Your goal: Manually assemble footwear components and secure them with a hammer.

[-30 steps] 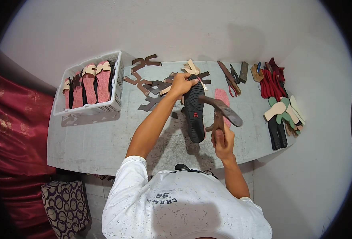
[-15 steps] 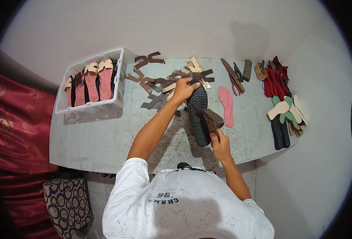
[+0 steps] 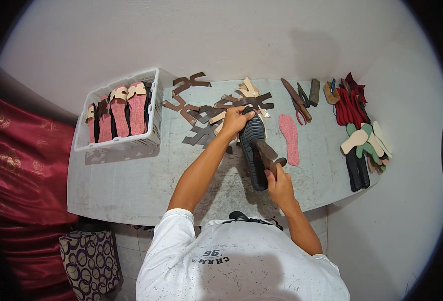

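My left hand [image 3: 235,122] is closed round the far end of a sandal [image 3: 254,131], whose black ridged sole faces up. My right hand [image 3: 280,188] grips the short handle of a hammer [image 3: 265,149]. The hammer's dark brown head is over the middle of the sole, at or very near its surface; I cannot tell if they touch. Just to the right of the sandal lies a pink insole [image 3: 289,139]. Beyond my left hand, brown and cream strap pieces [image 3: 201,134] are scattered in a loose pile. The sandal's upper side is hidden beneath the sole.
A white plastic basket [image 3: 123,145] of pink-and-black sandals stands at the left of the table [image 3: 116,195]. At the back right lie pincers [image 3: 300,103], a sharpening-stone-like block [image 3: 314,93] and red straps [image 3: 349,108]. Green, cream and black sole pieces [image 3: 357,140] are heaped at the right edge.
The whole view has shifted slightly, so everything sits a little lower and further right. Both hands keep their hold on the sandal and hammer; the hammer's head has tilted slightly over the sole.
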{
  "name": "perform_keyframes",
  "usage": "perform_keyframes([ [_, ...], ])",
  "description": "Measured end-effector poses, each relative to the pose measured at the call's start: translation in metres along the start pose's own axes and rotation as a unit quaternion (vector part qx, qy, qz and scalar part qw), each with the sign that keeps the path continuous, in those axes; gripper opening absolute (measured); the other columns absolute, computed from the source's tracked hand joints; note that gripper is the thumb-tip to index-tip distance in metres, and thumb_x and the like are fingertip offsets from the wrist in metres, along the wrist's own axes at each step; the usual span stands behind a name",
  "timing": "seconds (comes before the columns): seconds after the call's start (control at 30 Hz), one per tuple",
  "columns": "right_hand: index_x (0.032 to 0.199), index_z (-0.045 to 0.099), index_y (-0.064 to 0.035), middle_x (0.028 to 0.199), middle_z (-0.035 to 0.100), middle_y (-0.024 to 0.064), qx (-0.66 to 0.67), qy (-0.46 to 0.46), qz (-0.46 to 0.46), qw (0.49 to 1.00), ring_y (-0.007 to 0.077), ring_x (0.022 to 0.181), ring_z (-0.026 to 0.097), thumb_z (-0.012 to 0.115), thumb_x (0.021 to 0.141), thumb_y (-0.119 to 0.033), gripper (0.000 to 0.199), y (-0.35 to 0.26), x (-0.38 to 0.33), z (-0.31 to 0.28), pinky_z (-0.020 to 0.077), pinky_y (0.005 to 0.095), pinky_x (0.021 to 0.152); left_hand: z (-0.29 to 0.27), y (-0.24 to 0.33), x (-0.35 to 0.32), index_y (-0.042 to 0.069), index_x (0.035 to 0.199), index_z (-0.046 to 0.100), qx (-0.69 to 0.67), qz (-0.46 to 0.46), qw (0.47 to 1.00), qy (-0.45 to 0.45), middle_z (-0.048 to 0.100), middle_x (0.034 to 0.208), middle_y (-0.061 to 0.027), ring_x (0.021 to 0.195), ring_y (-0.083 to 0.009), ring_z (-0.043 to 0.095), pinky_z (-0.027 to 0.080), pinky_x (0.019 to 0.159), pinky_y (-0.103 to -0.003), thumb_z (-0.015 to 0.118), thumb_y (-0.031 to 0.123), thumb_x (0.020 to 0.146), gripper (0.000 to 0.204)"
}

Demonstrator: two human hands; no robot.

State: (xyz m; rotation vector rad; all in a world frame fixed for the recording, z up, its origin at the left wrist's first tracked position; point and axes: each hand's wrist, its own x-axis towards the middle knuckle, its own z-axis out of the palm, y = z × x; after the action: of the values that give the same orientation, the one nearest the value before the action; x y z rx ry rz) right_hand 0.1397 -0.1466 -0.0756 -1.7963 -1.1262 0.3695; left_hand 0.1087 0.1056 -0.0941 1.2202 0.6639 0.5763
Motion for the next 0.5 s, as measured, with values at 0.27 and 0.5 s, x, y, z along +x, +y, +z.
perform_keyframes([
  [0.27,0.085,0.054,0.0016,0.054,0.049,0.0062,0.084,-0.023,0.049,0.995,0.0115,0.045,0.043,0.052,0.097,-0.034,0.037,-0.03,0.009,-0.028,0.0344,0.0294,0.044,-0.003,-0.005,0.001,-0.003,0.092,0.069,0.039,0.013,0.999,0.023,0.068,0.081,-0.0066,0.066,-0.0109,0.061,0.048,0.059,-0.025,0.065,0.004,0.085,0.01],
  [0.5,0.093,0.054,0.0038,0.064,0.058,0.0244,-0.032,0.024,0.033,0.999,0.0419,0.065,0.063,0.051,0.096,-0.026,0.03,-0.009,-0.001,0.002,0.0435,0.0437,0.057,0.006,-0.001,-0.004,-0.003,0.096,0.069,-0.014,-0.026,1.0,-0.003,0.069,0.081,-0.0071,0.065,-0.0117,0.062,0.049,0.058,-0.025,0.065,0.004,0.085,0.013],
])
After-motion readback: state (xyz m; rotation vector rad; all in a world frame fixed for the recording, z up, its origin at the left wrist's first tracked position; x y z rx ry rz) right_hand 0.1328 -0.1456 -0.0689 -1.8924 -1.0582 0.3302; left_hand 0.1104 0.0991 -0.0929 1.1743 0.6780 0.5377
